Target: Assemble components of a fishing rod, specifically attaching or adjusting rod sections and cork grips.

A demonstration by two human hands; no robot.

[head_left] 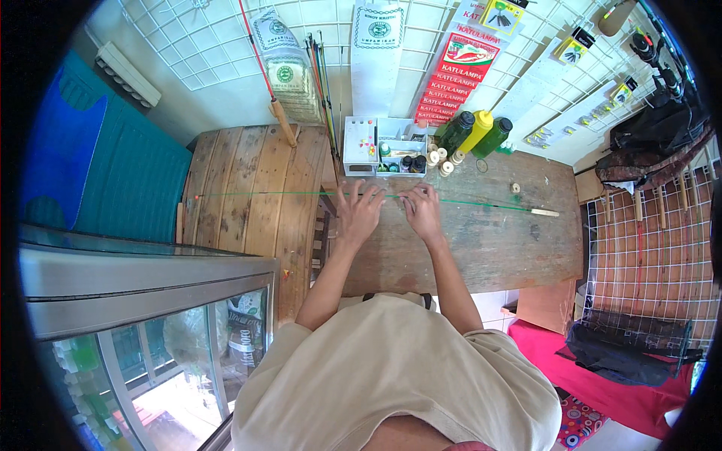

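A thin green fishing rod (481,203) lies across in front of me, its pale handle (545,213) at the right end and its fine tip reaching left above the slatted table. My left hand (359,214) is at the rod's middle, fingers bent around it and somewhat apart. Close by on the right, my right hand (422,212) pinches the same rod between thumb and fingers. Whatever detail sits under the fingertips is too small to make out. Just beyond the hands stands a white organizer box (361,167) with small jars and colourful beads.
Wooden spools (446,168) and green and yellow bottles (477,134) stand at the back of the worktable (481,255). One more spool (515,188) sits near the rod. An upright rod with a wooden handle (283,124) rises at back left. A glass-panelled metal frame (150,293) flanks me on the left.
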